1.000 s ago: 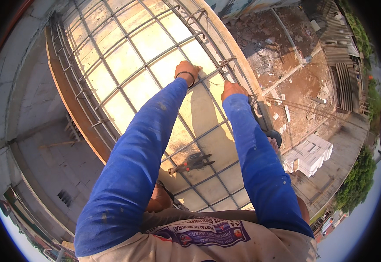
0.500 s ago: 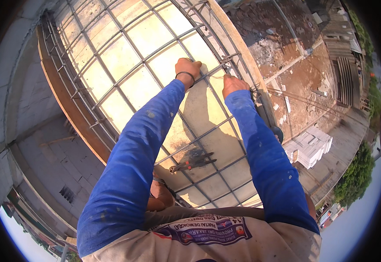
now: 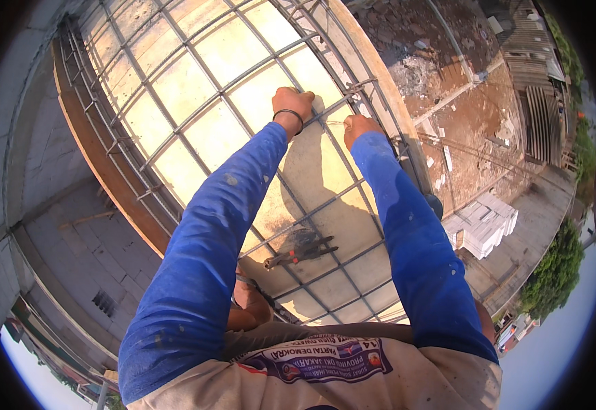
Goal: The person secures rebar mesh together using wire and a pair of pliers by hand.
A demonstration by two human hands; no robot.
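Note:
A grid of steel rebar (image 3: 224, 91) lies over pale boards (image 3: 246, 102). My left hand (image 3: 292, 106) is closed in a fist at a bar near a crossing, and what lies inside its fingers is hidden. My right hand (image 3: 362, 128) pinches a thin binding wire (image 3: 334, 123), which stretches leftward toward that crossing. It sits just inside the long rebar cage along the right side. Pincers (image 3: 294, 257) with a red patch rest on the mesh between my forearms, beside a dark bundle (image 3: 305, 240) that I cannot make out clearly.
Brown formwork (image 3: 100, 160) edges the left side, with a drop to block walls beyond. A concrete-coloured edge (image 3: 386, 82) bounds the right. Far below are rubble ground (image 3: 472, 143) and a stack of pale blocks (image 3: 483, 222). My bent leg (image 3: 248, 307) is near the mesh.
My right hand has shifted slightly left and up, closer to my left hand, with the wire still pinched. My left hand has barely moved.

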